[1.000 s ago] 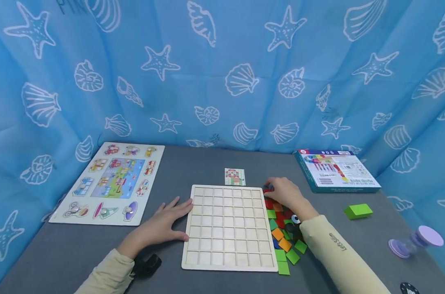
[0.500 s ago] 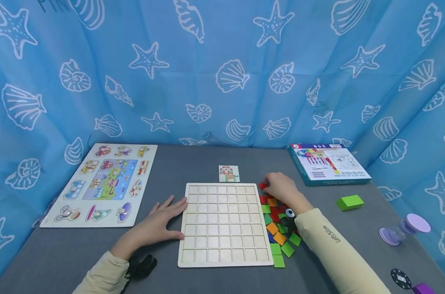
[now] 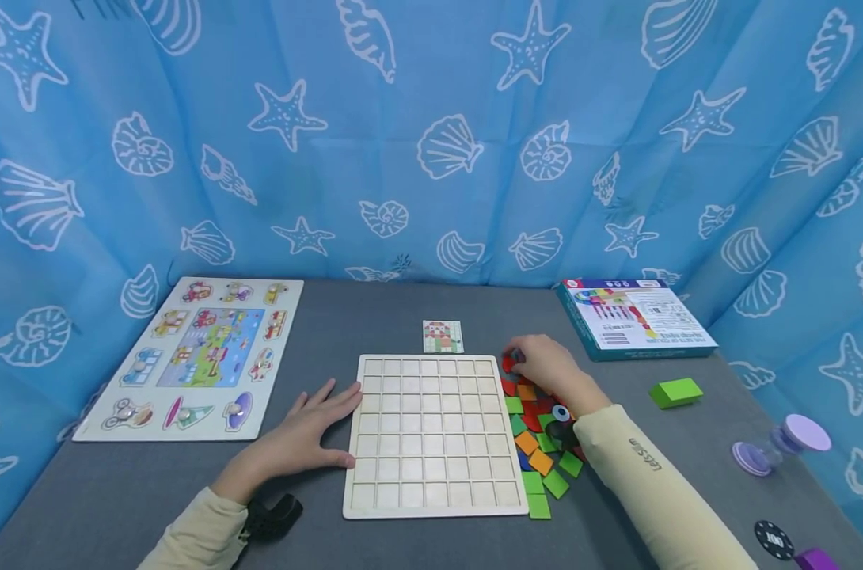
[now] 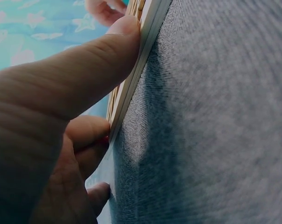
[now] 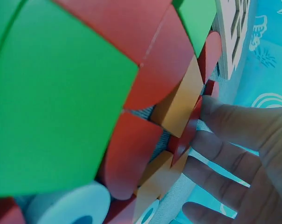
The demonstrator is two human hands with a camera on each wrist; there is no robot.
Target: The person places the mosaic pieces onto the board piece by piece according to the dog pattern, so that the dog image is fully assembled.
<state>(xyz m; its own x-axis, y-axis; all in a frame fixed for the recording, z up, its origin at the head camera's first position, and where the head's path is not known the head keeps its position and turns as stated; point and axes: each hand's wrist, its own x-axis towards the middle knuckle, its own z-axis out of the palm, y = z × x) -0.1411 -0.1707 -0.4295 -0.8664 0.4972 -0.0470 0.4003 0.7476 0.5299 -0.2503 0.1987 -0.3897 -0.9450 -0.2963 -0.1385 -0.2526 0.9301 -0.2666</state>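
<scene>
Left hand at the board's edge, right hand among the coloured tiles

From the head, the left hand (image 3: pixel 310 431) lies with fingers spread wide, thumb and fingertips at the near side of a gridded wooden board (image 3: pixel 435 435), which sits between the two hands. The left wrist view adds the board's thickness — pale, layered wood — with the thumb (image 4: pixel 99 60) at its edge and the other fingertips farther along it.

The right hand (image 3: pixel 541 364) bends over the far end of the tiles (image 3: pixel 526 442), just beyond the board. Head-on, its sleeve and back cover much of that heap. The right wrist view uncovers rounded red pieces, an orange tile (image 5: pixel 180 105) and a large green tile (image 5: pixel 61 102); thumb and fingertips meet a red piece (image 5: pixel 186 130), but whether they pinch it I cannot tell.

Only the head view shows the picture card (image 3: pixel 442 336) ahead of both hands, the peg puzzle (image 3: pixel 189 356) left of the left hand, and, right of the right hand, a box (image 3: pixel 634 321) and green block (image 3: pixel 676 393).
</scene>
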